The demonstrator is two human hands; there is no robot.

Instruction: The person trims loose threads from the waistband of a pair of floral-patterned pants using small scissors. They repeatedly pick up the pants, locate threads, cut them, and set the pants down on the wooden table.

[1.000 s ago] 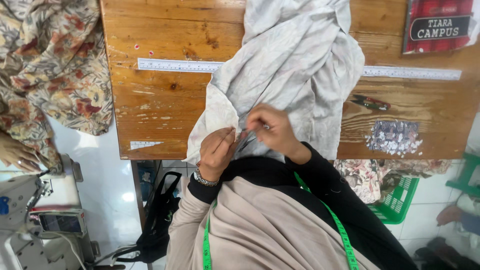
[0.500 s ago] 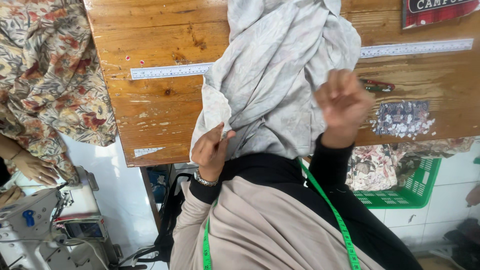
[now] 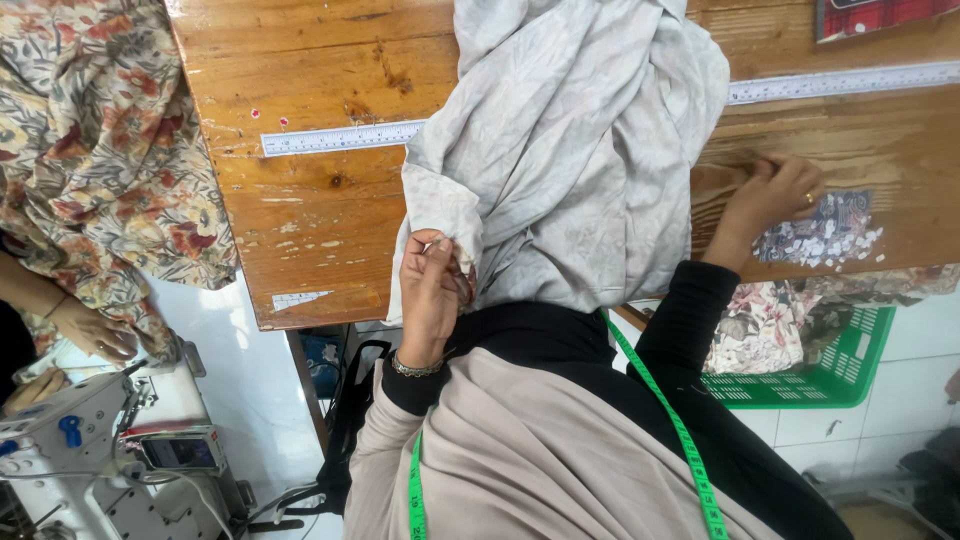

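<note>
Your left hand sits at the near edge of the wooden counter, with its grip pinching a fold of the pale grey cloth between thumb and fingertips. The pinched fold is the lower left corner of the cloth, where it hangs just over the counter edge. The rest of the cloth lies bunched and crumpled across the middle of the counter, running away from you toward the far side. A bracelet is visible on your left wrist.

Your right hand is well apart from the left, reaching out over the right part of the counter. It rests palm down on the wood, fingers bent and close together, touching the counter just beside a small heap of light scraps. You cannot tell from this view whether the fingertips pinch anything. A ring shows on one finger.

A metal ruler is fixed flat along the counter; the cloth covers its middle section, and it continues on the right. A green measuring tape hangs around your neck, down over the black sleeve and beige garment. A green plastic basket stands below the counter on the right. Floral fabric drapes at the left, where another person's hand rests near a sewing machine.
</note>
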